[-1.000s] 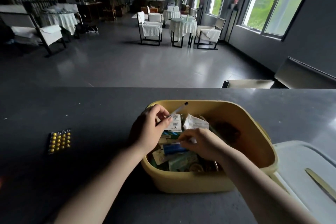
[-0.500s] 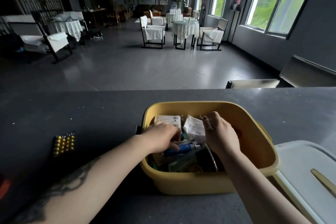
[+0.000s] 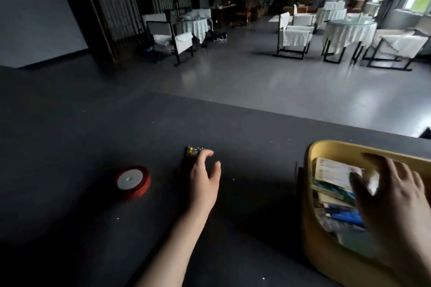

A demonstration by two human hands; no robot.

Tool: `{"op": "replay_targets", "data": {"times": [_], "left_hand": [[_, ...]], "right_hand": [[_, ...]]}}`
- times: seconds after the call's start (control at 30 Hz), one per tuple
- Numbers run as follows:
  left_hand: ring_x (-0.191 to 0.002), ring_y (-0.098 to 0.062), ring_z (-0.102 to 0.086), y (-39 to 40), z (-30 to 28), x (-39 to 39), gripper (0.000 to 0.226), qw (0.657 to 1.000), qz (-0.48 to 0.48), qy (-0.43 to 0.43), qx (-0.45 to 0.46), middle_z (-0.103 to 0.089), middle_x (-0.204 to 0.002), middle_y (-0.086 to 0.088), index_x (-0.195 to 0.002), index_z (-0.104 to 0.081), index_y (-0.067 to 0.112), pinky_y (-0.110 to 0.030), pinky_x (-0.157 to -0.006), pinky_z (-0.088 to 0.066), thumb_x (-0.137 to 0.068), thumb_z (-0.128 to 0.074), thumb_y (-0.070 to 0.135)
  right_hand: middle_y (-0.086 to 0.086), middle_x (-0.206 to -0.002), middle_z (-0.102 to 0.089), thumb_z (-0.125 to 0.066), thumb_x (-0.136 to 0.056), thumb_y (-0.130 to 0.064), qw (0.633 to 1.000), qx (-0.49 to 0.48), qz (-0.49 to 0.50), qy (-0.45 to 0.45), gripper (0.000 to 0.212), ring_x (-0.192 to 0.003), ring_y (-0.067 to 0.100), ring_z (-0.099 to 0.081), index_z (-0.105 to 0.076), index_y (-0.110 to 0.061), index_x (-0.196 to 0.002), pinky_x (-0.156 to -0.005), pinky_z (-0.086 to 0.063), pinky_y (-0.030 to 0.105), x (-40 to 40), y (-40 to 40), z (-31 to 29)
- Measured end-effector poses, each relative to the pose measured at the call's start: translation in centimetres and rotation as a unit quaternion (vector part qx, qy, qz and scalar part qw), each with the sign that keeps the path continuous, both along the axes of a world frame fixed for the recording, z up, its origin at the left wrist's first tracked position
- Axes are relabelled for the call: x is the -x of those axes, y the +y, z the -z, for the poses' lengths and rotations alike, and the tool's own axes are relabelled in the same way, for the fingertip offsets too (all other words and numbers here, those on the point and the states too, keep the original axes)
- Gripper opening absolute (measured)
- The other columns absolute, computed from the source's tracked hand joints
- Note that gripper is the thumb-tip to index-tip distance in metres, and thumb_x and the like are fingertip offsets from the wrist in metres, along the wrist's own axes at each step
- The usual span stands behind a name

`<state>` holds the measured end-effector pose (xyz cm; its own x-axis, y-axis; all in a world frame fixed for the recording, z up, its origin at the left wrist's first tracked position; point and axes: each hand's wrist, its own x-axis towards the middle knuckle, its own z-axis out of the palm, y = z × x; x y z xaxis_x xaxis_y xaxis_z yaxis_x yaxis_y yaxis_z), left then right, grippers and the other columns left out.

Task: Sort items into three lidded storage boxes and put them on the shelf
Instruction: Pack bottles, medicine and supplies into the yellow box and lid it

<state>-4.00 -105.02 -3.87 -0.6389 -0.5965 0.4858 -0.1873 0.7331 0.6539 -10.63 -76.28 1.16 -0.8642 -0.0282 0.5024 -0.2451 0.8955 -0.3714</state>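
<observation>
Pills in a blister strip (image 3: pixel 194 149) lay on the dark table (image 3: pixel 93 135), the left hand (image 3: pixel 202 171) over them with relaxed fingers, gripping nothing. The right hand (image 3: pixel 394 184) hovered spread above the yellow box (image 3: pixel 312 235). Sliding a fingertip under the strip's edge looked wisest.

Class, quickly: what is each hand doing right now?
Left hand: open, fingers resting on the pill blister pack on the table.
Right hand: open, spread over the items in the yellow box, holding nothing visible.

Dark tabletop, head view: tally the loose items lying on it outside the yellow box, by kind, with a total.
Blister pack of yellow pills, partly under the left hand: 1
Red ribbon spool: 1
Total: 2
</observation>
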Motion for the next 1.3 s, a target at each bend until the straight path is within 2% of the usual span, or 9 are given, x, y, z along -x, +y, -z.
{"op": "replay_targets", "data": {"times": [0.13,0.27,0.53,0.6,0.7,0.83,1.07,1.2,1.3], "left_hand": [[-0.103,-0.031,-0.058,-7.8,0.7,-3.2,0.024,0.994,-0.086,-0.059,0.025,-0.064,-0.105,-0.007,-0.105,-0.064,0.014,-0.044,-0.086,-0.045,-0.083,-0.069,0.022],[-0.113,-0.031,-0.054,-14.4,2.7,-5.2,0.038,0.987,-0.129,-0.095,0.020,-0.058,-0.120,-0.008,-0.111,-0.064,0.014,-0.046,-0.096,-0.039,-0.077,-0.075,0.027],[-0.140,-0.033,-0.026,-20.0,8.4,-4.7,0.065,0.972,-0.126,-0.139,-0.139,-0.030,-0.152,-0.007,-0.134,-0.051,0.015,-0.048,-0.115,-0.017,-0.078,-0.074,0.038],[-0.138,-0.036,-0.027,-20.0,9.1,-4.3,0.069,0.972,-0.142,-0.167,-0.084,-0.034,-0.151,-0.004,-0.135,-0.051,0.023,-0.047,-0.113,-0.019,-0.074,-0.073,0.049],[-0.138,-0.036,-0.026,-20.7,9.3,-3.7,0.084,0.971,-0.116,-0.207,-0.034,-0.032,-0.152,0.001,-0.138,-0.045,0.032,-0.048,-0.111,-0.024,-0.064,-0.073,0.057],[-0.138,-0.034,-0.025,-21.0,9.7,-3.1,0.089,0.971,-0.093,-0.220,-0.020,-0.031,-0.151,0.002,-0.139,-0.042,0.035,-0.050,-0.110,-0.026,-0.059,-0.074,0.054],[-0.121,-0.031,-0.041,-20.7,9.8,-3.2,0.074,0.976,-0.105,-0.189,0.001,-0.049,-0.132,-0.003,-0.125,-0.058,0.026,-0.046,-0.099,-0.037,-0.057,-0.080,0.046],[-0.122,-0.027,-0.044,-17.9,9.1,-2.5,0.072,0.986,0.013,-0.111,-0.123,-0.044,-0.128,-0.005,-0.124,-0.059,0.019,-0.044,-0.105,-0.036,-0.058,-0.085,0.033],[-0.117,-0.025,-0.049,-14.5,6.7,-1.3,0.076,0.992,0.044,-0.042,-0.110,-0.049,-0.121,-0.004,-0.121,-0.061,0.021,-0.047,-0.099,-0.042,-0.053,-0.072,0.052]], "right_hand": [[0.009,-0.116,-0.055,-0.068,-0.080,-0.021,0.981,0.023,-0.185,0.046,0.047,-0.105,0.028,-0.047,-0.053,-0.015,-0.124,-0.084,-0.041,0.038,-2.0,-12.1,0.1],[0.005,-0.124,-0.053,-0.067,-0.083,-0.028,0.958,0.003,-0.283,-0.044,0.049,-0.113,0.027,-0.049,-0.053,-0.017,-0.128,-0.089,-0.044,0.038,-2.7,-22.7,3.0],[0.006,-0.147,-0.030,-0.058,-0.082,-0.055,0.950,-0.029,-0.225,-0.215,0.080,-0.134,0.025,-0.030,-0.023,-0.020,-0.145,-0.104,-0.032,0.039,1.5,-34.4,10.5],[0.012,-0.155,-0.016,-0.055,-0.081,-0.063,0.949,-0.058,-0.186,-0.246,0.092,-0.143,0.030,-0.016,-0.011,-0.020,-0.149,-0.112,-0.023,0.043,3.0,-36.0,11.9],[0.016,-0.158,-0.005,-0.049,-0.080,-0.071,0.944,-0.094,-0.143,-0.282,0.099,-0.145,0.036,0.000,0.000,-0.023,-0.151,-0.115,-0.010,0.051,5.0,-37.7,13.1],[0.006,-0.151,-0.026,-0.044,-0.086,-0.065,0.955,-0.097,-0.174,-0.220,0.080,-0.143,0.028,-0.013,-0.015,-0.024,-0.149,-0.113,-0.009,0.053,4.8,-38.7,14.1],[0.003,-0.142,-0.037,-0.046,-0.094,-0.047,0.944,-0.109,-0.282,-0.134,0.057,-0.127,0.024,-0.038,-0.031,-0.025,-0.143,-0.102,-0.035,0.037,2.2,-35.8,13.6],[0.002,-0.137,-0.041,-0.047,-0.094,-0.045,0.957,-0.040,-0.253,-0.138,0.045,-0.121,0.024,-0.042,-0.044,-0.023,-0.133,-0.095,-0.041,0.036,1.0,-32.2,11.1],[0.000,-0.130,-0.046,-0.049,-0.093,-0.045,0.967,0.022,-0.232,-0.100,0.039,-0.114,0.022,-0.046,-0.051,-0.024,-0.126,-0.090,-0.044,0.035,0.0,-28.5,8.1]]}}
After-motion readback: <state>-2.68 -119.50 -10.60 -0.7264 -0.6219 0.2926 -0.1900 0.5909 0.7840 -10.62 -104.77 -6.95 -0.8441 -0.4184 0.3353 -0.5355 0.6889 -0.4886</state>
